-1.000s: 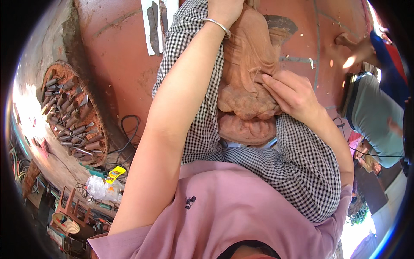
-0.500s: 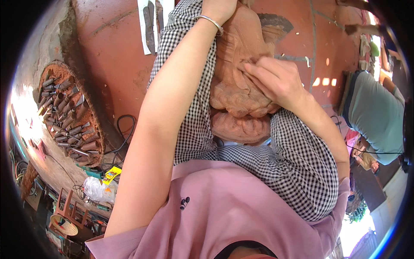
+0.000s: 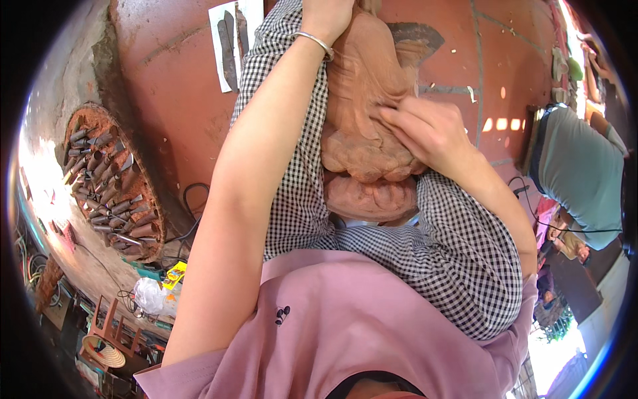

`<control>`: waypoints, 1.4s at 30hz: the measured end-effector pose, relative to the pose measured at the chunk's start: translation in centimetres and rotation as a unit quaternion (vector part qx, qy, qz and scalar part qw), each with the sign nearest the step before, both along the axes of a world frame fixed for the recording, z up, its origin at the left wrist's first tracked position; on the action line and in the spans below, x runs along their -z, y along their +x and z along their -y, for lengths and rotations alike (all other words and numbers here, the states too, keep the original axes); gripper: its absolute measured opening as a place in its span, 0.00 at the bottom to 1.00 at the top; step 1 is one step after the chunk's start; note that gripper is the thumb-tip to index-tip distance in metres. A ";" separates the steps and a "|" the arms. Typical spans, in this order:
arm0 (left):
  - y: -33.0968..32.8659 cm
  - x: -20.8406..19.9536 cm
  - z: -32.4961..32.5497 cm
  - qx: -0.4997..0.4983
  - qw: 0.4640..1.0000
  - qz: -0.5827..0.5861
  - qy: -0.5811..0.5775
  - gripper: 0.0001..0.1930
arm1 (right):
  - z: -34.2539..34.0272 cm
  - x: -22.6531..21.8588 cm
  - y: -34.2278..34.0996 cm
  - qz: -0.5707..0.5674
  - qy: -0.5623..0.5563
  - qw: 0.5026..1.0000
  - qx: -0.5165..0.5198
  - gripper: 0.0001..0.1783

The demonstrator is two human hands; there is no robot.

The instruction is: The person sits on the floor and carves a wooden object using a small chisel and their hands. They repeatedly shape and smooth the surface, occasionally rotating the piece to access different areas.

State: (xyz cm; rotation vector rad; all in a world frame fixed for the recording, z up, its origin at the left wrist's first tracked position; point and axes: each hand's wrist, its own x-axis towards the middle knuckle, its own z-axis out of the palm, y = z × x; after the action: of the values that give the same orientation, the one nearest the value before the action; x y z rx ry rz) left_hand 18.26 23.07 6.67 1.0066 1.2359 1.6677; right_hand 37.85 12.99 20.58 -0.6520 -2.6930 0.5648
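A reddish-brown carved figure (image 3: 362,86), with draped folds and a rounded, lumpy base, stands between my legs in checked trousers. My right hand (image 3: 428,130) is closed in a pinch, its fingertips against the folds on the carving's right side. What it pinches, if anything, is too small to make out. My left hand (image 3: 329,16), with a silver bangle (image 3: 315,44) at the wrist, lies at the carving's upper end. Its fingers are cut off by the top edge and hidden.
On the left, a round basket (image 3: 159,219) holds many carving chisels (image 3: 106,173) amid reddish dust. Dark flat blades (image 3: 228,53) lie on white paper on the tiled floor (image 3: 179,86). A plastic bag (image 3: 149,294) sits at lower left. Another person (image 3: 578,173) is at the right.
My right hand has slid slightly down along the folds, still pinched. My left hand and the carving's upper part appear a little farther left, with the whole view shifted slightly.
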 end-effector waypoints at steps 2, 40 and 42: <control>-0.2 -0.3 0.2 0.001 1.000 0.001 -0.006 0.34 | 0.5 -0.9 1.7 0.018 -0.017 0.999 0.034 0.15; -1.7 -1.3 0.9 0.036 0.992 0.005 -0.121 0.31 | 0.5 0.3 -1.5 -0.008 -0.028 0.998 0.048 0.06; -0.8 -2.5 1.0 0.023 0.988 -0.001 -0.151 0.32 | 1.0 0.8 0.5 -0.015 -0.060 0.995 0.074 0.06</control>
State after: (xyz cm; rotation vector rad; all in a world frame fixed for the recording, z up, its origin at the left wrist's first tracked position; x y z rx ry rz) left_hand 17.43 22.09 9.18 0.8428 1.4059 1.3912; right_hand 38.38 12.00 19.77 -0.8602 -2.5704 0.6946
